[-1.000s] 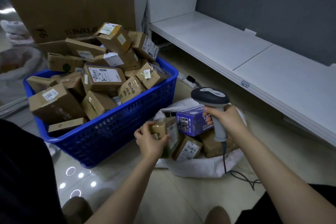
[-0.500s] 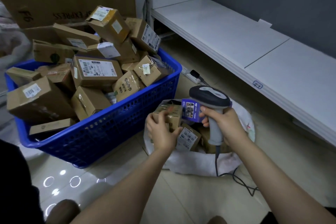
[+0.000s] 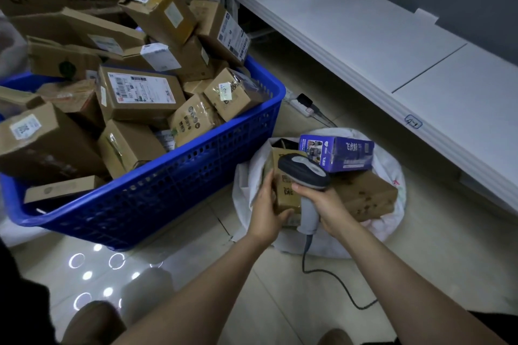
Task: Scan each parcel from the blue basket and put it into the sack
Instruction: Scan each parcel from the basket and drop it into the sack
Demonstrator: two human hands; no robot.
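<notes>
Left hand [image 3: 266, 204] gripping a small brown parcel [image 3: 284, 194] at the mouth of the sack [image 3: 246, 185]; right hand [image 3: 325, 204] wrapping the handle of the scanner [image 3: 304, 169].
Its rounded grey-black head is sitting just over the parcel's cardboard face. A glossy purple carton [image 3: 340, 155] and a brown box [image 3: 364, 196] are lying in the crumpled white sack behind. The perforated blue basket [image 3: 173, 165], heaped with cardboard parcels [image 3: 140, 92], is standing just left; tile [image 3: 252, 302] is lying open nearside, a white shelf [image 3: 364, 36] running along the right.
</notes>
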